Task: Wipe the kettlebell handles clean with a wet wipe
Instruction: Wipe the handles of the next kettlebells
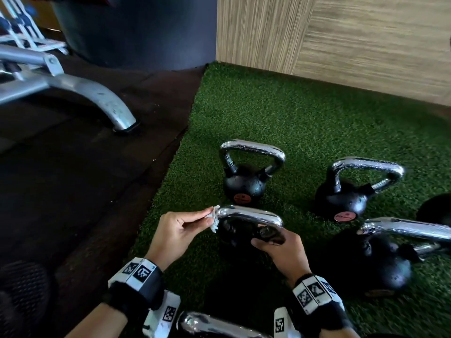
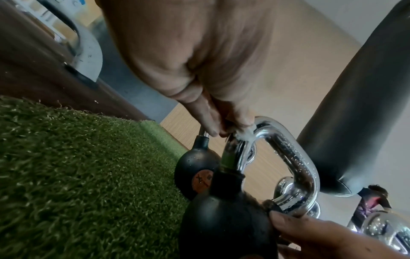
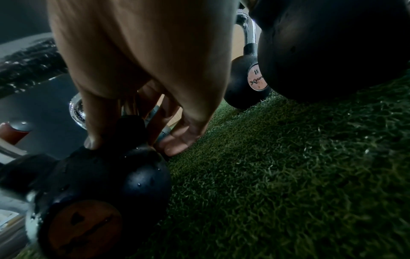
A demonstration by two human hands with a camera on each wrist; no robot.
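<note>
A black kettlebell [image 1: 235, 234] with a chrome handle [image 1: 251, 214] stands on the green turf [image 1: 292, 113] in front of me. My left hand [image 1: 180, 230] pinches a crumpled white wet wipe [image 1: 214, 219] against the handle's left corner. The left wrist view shows the wipe [image 2: 246, 134] pressed on the bend of the wet handle [image 2: 288, 154]. My right hand [image 1: 280, 247] grips the kettlebell at the handle's right base. In the right wrist view its fingers [image 3: 175, 145] curl round the black body [image 3: 111, 175].
Other kettlebells stand close by: one behind [image 1: 244, 184], one at back right [image 1: 341, 198], a larger one to the right [image 1: 385, 264], and a chrome handle [image 1: 207, 323] just below my wrists. A grey bench leg [image 1: 97, 93] rests on dark flooring to the left. A wooden wall [image 1: 341, 45] bounds the turf.
</note>
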